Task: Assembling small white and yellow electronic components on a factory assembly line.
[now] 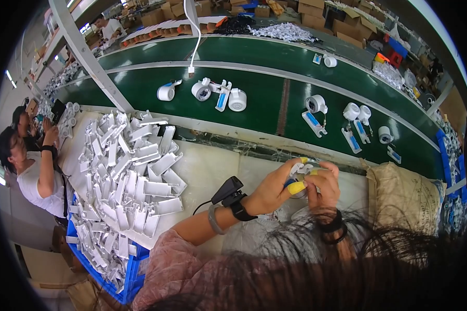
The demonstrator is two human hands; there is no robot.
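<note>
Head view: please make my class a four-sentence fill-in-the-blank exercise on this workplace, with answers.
1. The bare surface of the conveyor belt is coloured ____.
2. The crate holding white plastic parts is coloured ____.
3. The fingertip cover on the left hand is coloured ____.
4. The brown sack lies to the ____ of the right hand.

Missing words: green; blue; yellow; right.

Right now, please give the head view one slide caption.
Yellow-tipped fingers hold a small white part beside a green conveyor, white pieces heaped left.
</note>
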